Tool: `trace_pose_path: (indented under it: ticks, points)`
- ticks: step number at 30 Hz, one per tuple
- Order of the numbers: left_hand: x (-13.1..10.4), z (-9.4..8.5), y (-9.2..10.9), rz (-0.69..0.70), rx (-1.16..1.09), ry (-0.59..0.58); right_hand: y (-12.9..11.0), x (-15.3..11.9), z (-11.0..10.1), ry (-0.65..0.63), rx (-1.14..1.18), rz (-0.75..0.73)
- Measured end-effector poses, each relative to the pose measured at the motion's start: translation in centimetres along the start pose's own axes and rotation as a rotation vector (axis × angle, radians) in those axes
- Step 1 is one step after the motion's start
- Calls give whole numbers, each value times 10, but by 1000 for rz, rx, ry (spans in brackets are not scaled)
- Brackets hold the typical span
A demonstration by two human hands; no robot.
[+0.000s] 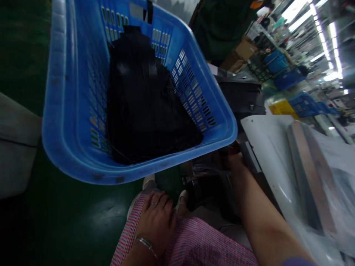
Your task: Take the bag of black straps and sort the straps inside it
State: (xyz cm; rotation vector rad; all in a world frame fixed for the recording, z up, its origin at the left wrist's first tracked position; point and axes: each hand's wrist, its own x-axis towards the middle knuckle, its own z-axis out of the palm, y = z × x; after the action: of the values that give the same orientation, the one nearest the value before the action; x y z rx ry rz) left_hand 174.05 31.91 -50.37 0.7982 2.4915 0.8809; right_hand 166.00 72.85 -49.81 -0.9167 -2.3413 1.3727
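My left hand lies flat on the red-and-white checked apron over my lap, fingers stretched out, with a ring and a bracelet on it. My right arm reaches forward, low beside the table, and my right hand is dim and blurred there. Its fingers are mostly hidden, so what they touch does not show. In front of me a large blue plastic basket holds a pile of black, fabric-like pieces.
A white work surface to my right carries plastic-wrapped pieces. A pale container stands at the left on the green floor. Cardboard boxes, a yellow bin and blue crates stand farther off.
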Motion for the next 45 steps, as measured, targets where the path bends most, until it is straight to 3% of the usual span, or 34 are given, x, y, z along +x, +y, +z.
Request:
trace_pose_path:
  ticks: [4,7,8,9,11,12,13,15,16,17,18,20,22,24,27,29,31,33,35,37,41,43,45]
  points:
    - [4,-1,24,47,54,-24,-40,-91,-20,42,148,125]
    - [3,0,43,53,117,-65,-97,-175,-75,-41,184,68]
    - [0,1,50,46,145,-83,-117,-199,-105,-53,59,-67]
    - [-4,1,57,38,173,-106,-135,-221,-143,51,-111,-240]
    - [-14,1,72,27,226,-161,-157,-253,-231,388,-450,-445]
    - [-20,1,81,27,251,-188,-159,-264,-278,565,-559,-446]
    - [-27,1,91,27,276,-208,-154,-272,-323,700,-646,-400]
    - [-42,2,111,27,329,-219,-129,-282,-398,827,-780,-164]
    - [-50,4,120,28,356,-216,-112,-284,-425,816,-808,0]
    - [-58,7,129,33,383,-212,-96,-287,-443,720,-783,167]
    - [-65,11,137,42,411,-211,-81,-289,-453,563,-724,281]
    - [-79,24,153,52,464,-223,-60,-295,-453,412,-635,302]
    - [-90,37,175,43,460,-250,-51,-307,-435,342,-581,208]
    - [-100,46,210,85,334,-214,-50,-322,-409,250,-533,70]
    - [-110,47,291,340,80,64,-49,-350,-372,66,-470,-130]
    - [-111,41,358,494,19,324,-43,-369,-354,-39,-437,-179]
    - [-103,36,423,596,28,461,-36,-387,-346,-108,-415,-172]
    - [-87,37,476,646,140,438,-33,-402,-351,-142,-392,-181]
    - [-65,45,512,638,272,297,-35,-410,-371,-147,-331,-246]
    - [-42,57,531,602,358,203,-38,-411,-402,-91,-250,-351]
    - [-9,73,541,553,417,110,-22,-390,-459,224,-310,-515]
    - [-2,75,539,553,426,62,-1,-374,-470,244,-407,-512]
    - [-1,74,533,566,422,31,20,-364,-467,185,-534,-477]
